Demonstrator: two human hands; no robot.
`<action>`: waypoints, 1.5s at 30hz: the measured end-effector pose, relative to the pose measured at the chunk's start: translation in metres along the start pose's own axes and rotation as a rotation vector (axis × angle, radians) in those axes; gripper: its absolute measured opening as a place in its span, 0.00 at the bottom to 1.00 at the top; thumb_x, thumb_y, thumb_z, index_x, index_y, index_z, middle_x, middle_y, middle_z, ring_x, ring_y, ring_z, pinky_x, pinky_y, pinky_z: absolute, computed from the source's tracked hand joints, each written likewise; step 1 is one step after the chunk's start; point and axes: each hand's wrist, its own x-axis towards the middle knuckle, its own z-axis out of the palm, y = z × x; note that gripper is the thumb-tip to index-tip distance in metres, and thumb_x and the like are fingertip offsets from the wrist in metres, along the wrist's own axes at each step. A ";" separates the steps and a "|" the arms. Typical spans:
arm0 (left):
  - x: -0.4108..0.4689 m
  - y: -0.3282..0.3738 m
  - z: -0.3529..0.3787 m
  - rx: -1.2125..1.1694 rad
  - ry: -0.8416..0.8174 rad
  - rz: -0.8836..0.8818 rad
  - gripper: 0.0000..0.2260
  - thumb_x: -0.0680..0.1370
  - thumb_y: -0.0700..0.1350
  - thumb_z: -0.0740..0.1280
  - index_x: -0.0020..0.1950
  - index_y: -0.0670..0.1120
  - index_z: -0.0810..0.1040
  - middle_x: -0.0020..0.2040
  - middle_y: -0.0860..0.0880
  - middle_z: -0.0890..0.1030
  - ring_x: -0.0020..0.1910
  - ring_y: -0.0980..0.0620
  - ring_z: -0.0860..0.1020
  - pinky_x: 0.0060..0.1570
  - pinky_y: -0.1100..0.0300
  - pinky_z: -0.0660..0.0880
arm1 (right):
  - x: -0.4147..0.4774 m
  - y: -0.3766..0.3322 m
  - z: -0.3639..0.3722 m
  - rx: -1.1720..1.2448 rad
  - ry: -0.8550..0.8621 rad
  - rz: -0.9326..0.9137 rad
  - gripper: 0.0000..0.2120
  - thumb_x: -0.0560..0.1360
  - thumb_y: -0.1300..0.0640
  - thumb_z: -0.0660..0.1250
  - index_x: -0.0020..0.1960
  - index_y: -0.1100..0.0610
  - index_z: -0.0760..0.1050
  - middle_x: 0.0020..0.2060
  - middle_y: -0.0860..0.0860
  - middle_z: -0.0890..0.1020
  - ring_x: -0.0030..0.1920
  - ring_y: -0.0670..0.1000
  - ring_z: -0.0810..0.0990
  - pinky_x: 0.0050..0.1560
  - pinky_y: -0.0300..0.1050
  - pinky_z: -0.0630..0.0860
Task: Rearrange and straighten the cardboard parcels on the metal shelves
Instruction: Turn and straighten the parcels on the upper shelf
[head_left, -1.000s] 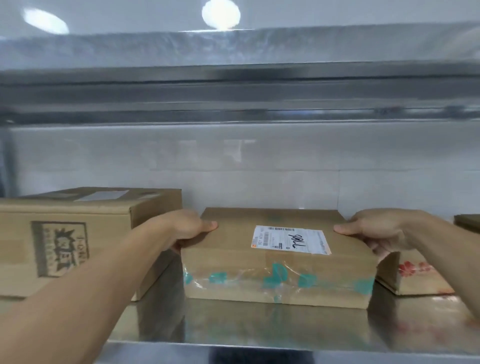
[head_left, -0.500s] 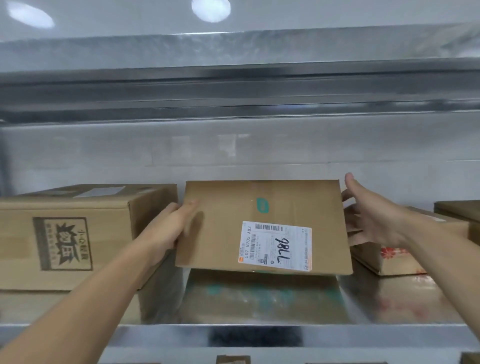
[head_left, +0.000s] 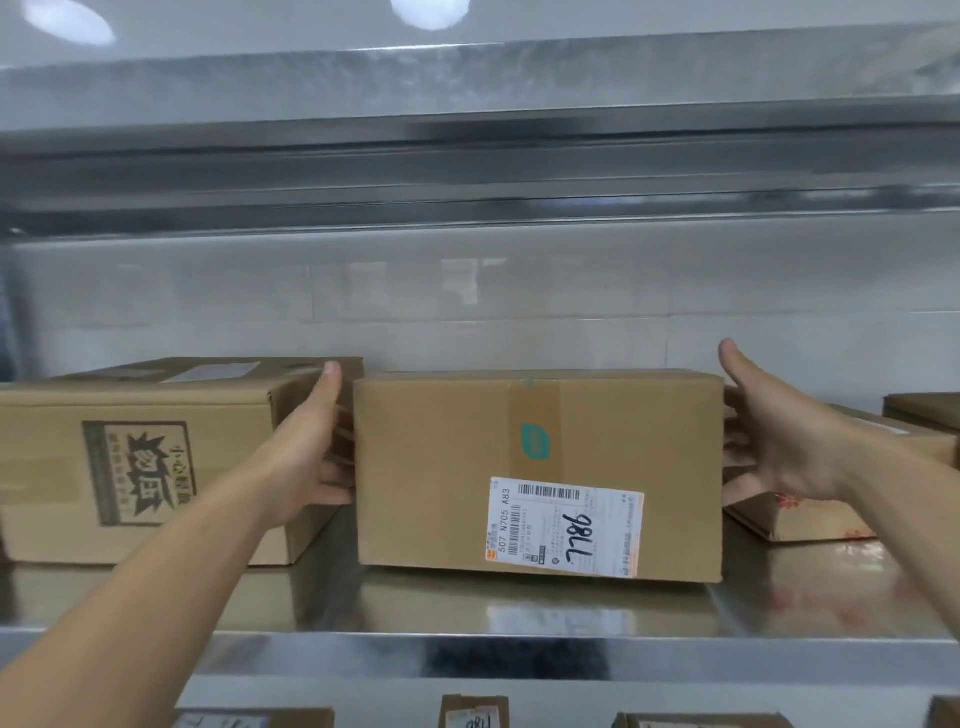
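Observation:
A brown cardboard parcel (head_left: 441, 467) with a white shipping label and a teal sticker stands on its long side on the metal shelf (head_left: 519, 608), label face toward me. My left hand (head_left: 306, 452) presses against the parcel's left end with the thumb pointing up. On the right end my right hand (head_left: 769, 436) does the same, fingers flat against the cardboard. The parcel sits between both palms, its bottom edge on the shelf.
A larger printed box (head_left: 52, 467) stands close on the left, almost touching my left hand. A low box with red print (head_left: 810, 519) lies to the right, another box (head_left: 924, 410) beyond it. The upper shelf (head_left: 467, 171) hangs overhead. More parcels (head_left: 472, 712) show below.
The parcel lay flat with its label up; both hands tipped it up and it now stands on its side on the shelf, label facing me. My hands moved to its ends.

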 end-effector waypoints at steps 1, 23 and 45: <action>0.001 0.007 -0.002 0.026 -0.023 -0.020 0.31 0.79 0.72 0.50 0.52 0.46 0.76 0.52 0.42 0.81 0.50 0.39 0.81 0.48 0.45 0.78 | -0.002 -0.005 0.003 -0.031 -0.008 0.023 0.33 0.76 0.26 0.57 0.50 0.56 0.78 0.39 0.56 0.74 0.38 0.58 0.75 0.46 0.66 0.82; 0.048 0.071 0.014 0.625 -0.177 -0.181 0.18 0.79 0.61 0.66 0.59 0.48 0.78 0.58 0.40 0.80 0.44 0.38 0.86 0.37 0.53 0.81 | 0.039 -0.050 0.005 -0.453 -0.006 0.145 0.22 0.78 0.44 0.70 0.59 0.63 0.81 0.52 0.63 0.80 0.45 0.64 0.84 0.43 0.61 0.85; 0.018 0.040 0.014 0.235 -0.025 0.088 0.13 0.82 0.56 0.64 0.58 0.48 0.79 0.50 0.47 0.81 0.46 0.50 0.78 0.45 0.55 0.75 | 0.001 -0.036 0.011 -0.339 0.017 -0.143 0.23 0.81 0.39 0.63 0.57 0.58 0.81 0.51 0.60 0.83 0.50 0.60 0.84 0.44 0.54 0.83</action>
